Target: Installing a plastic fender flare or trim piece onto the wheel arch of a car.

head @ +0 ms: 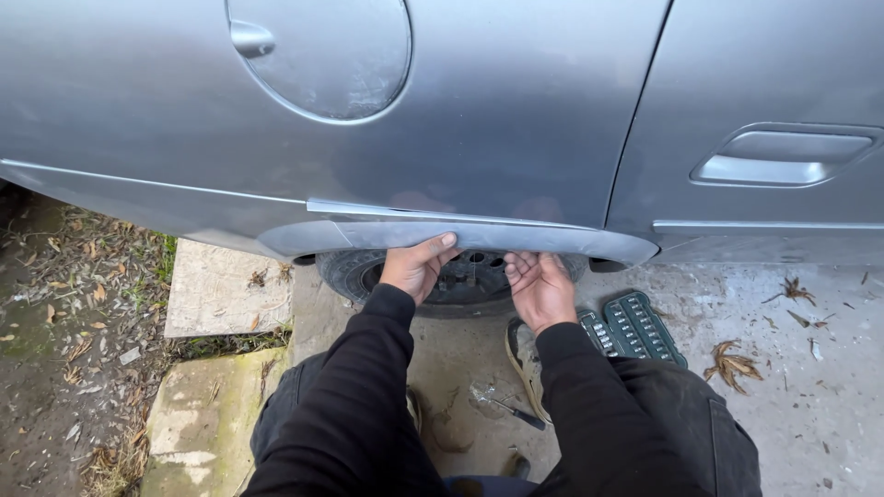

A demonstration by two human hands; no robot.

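Black-sleeved arms, crouched knees | grey car body above hands | wheel-arch trim: thin, springy, light; hold along lower lip | left hand fingers curled on its edge | right hand open beneath | socket set right of hands.

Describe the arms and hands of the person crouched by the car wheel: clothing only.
Both arms are covered by long black sleeves of soft fabric, loosely creased, ending in plain cuffs at the wrists. The left hand and right hand are bare: no gloves, rings or watch visible.
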